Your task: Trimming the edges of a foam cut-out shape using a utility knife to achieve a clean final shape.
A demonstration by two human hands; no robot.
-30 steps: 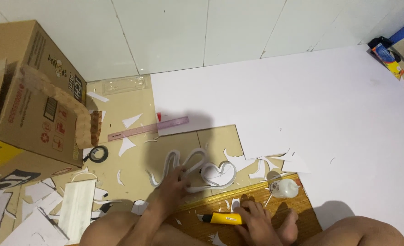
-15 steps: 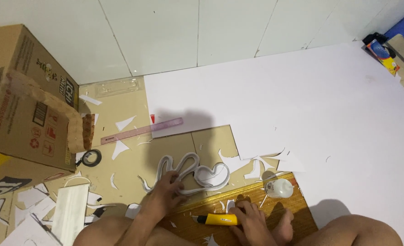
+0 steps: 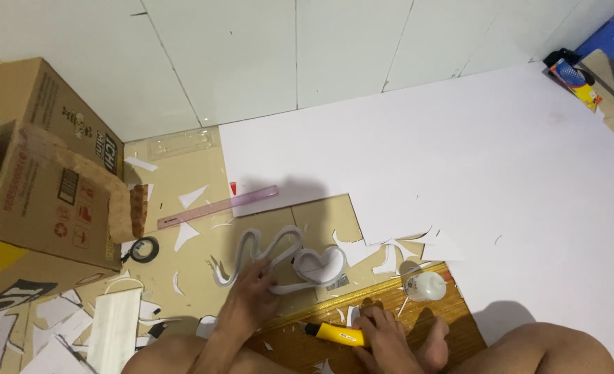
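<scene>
A curvy white strip shape (image 3: 282, 260), bent into loops, stands on the cardboard floor sheet (image 3: 189, 270). My left hand (image 3: 251, 298) grips its lower left part. My right hand (image 3: 379, 332) rests low on a wooden board (image 3: 445, 325) and holds the back end of a yellow utility knife (image 3: 334, 334) that lies on the board. My bare knees and a foot (image 3: 431, 346) fill the bottom edge.
A large white sheet (image 3: 459, 159) covers the floor to the right. A pink ruler (image 3: 217, 206), a roll of black tape (image 3: 144, 249), a small glue bottle (image 3: 424, 285), cardboard boxes (image 3: 37, 166) at left and several paper scraps lie around.
The view has shifted slightly. My left hand stays on the white strip shape and my right hand stays at the yellow knife.
</scene>
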